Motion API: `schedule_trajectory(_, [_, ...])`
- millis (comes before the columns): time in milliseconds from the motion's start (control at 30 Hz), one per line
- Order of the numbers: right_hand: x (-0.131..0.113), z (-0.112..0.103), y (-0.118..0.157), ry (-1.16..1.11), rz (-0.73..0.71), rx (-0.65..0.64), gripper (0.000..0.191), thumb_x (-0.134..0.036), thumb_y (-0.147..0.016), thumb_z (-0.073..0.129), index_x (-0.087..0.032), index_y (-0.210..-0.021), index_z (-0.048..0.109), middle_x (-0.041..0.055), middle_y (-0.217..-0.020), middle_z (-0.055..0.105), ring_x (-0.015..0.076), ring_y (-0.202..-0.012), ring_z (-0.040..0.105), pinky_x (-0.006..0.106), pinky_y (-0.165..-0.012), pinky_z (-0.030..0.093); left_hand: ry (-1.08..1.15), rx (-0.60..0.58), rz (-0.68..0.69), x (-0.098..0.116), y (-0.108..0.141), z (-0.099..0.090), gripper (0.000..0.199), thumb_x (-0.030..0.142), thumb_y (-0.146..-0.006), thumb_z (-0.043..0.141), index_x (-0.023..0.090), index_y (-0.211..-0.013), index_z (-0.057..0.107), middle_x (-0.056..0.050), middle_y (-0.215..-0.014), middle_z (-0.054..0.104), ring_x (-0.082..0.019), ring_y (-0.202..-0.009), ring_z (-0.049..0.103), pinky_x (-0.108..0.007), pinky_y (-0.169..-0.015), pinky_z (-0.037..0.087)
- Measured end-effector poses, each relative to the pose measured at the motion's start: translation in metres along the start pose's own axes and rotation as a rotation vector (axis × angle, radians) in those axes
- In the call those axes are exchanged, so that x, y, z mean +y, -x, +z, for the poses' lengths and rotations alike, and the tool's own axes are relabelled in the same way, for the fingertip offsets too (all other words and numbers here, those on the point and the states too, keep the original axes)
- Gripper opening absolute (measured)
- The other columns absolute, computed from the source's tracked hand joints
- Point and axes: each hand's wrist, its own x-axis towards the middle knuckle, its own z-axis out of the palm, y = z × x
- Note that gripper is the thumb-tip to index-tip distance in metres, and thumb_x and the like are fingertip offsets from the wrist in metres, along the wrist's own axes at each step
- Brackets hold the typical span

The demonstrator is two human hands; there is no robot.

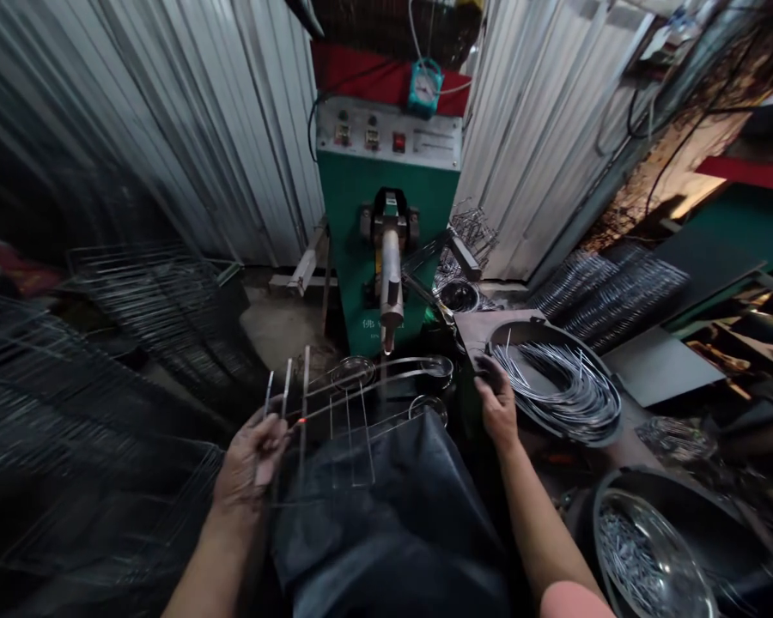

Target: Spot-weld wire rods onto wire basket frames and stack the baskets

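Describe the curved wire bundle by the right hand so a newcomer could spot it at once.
Start at the green spot-welding machine with the red switch. To its lower right, by the right hand, a dark round tray sits tilted. The bundle of curved steel wires lies in it, in arcs following the rim, unlike the straight wire racks stacked behind.

Green machine [344, 245]: on the lower front of its body, one white Chinese character, 佛, is legible [368, 324]. The characters after it are partly hidden by the machine's metal arm [391, 275] and cannot be read; a smaller line beneath is also illegible. Control panel [386, 129], top of machine: small labels by the switches and a printed block at right, all too small to read. Blue-cased dial [425, 86], just above panel: figures unreadable.
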Motion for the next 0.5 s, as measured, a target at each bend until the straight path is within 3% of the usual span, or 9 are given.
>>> schedule_trajectory(33, [0.006,-0.009,0.008,0.025,0.025,0.01,0.049,-0.023,-0.086,0.046,-0.026,-0.135,0.038,0.0087,-0.13,0.048,0.0218,-0.117,0.046,0.045,-0.102,0.036,0.057,0.024,-0.032,0.007,0.009,-0.006,0.006,0.017,-0.07,0.063,0.013,-0.074,0.06,0.008,-0.048,0.036,-0.005,-0.044,0.037,-0.031,-0.065,0.055])
schedule_trajectory(100, [0.018,-0.015,0.026,0.118,-0.02,-0.147,0.06,-0.017,-0.08,0.048,-0.024,-0.138,0.034,0.0105,-0.134,0.044,0.0235,-0.123,0.04,0.047,-0.106,0.031,0.154,0.06,-0.118,0.014,0.025,-0.013,0.011,0.014,-0.079,0.049,0.014,-0.072,0.057,0.008,-0.047,0.031,-0.007,-0.043,0.035,-0.044,-0.072,0.056])
schedule_trajectory(233, [0.02,0.003,0.07,0.264,-0.2,-0.573,0.07,-0.011,-0.074,0.053,-0.02,-0.141,0.03,0.013,-0.142,0.034,0.0259,-0.134,0.023,0.049,-0.108,0.027,0.268,0.053,-0.293,-0.004,0.049,-0.02,0.026,0.006,-0.085,0.035,0.013,-0.088,0.06,0.009,-0.045,0.025,-0.006,-0.039,0.029,-0.045,-0.073,0.057])
schedule_trajectory(300, [0.012,0.013,0.092,0.297,-0.235,-0.692,0.058,-0.014,-0.079,0.053,-0.019,-0.135,0.04,0.0134,-0.141,0.037,0.0251,-0.135,0.021,0.048,-0.107,0.029,0.292,0.042,-0.381,-0.02,0.057,-0.024,0.027,0.007,-0.087,0.033,0.009,-0.094,0.059,0.01,-0.046,0.025,-0.004,-0.037,0.028,-0.042,-0.073,0.057])
schedule_trajectory(400, [0.001,0.013,0.12,0.288,-0.271,-0.784,0.025,-0.022,-0.088,0.048,-0.02,-0.11,0.06,0.0119,-0.125,0.055,0.0229,-0.131,0.032,0.046,-0.103,0.034,0.288,0.061,-0.472,-0.038,0.066,-0.03,0.025,0.01,-0.09,0.032,0.008,-0.09,0.057,0.01,-0.046,0.026,-0.004,-0.037,0.031,-0.039,-0.072,0.058])
schedule_trajectory(500, [-0.009,0.005,0.144,0.205,-0.298,-0.796,0.02,-0.027,-0.092,0.043,-0.02,-0.095,0.062,0.0097,-0.104,0.065,0.0205,-0.115,0.05,0.042,-0.097,0.038,0.268,0.107,-0.529,-0.046,0.068,-0.033,0.024,0.019,-0.092,0.035,0.012,-0.08,0.054,0.007,-0.048,0.034,-0.007,-0.04,0.04,-0.037,-0.067,0.058])
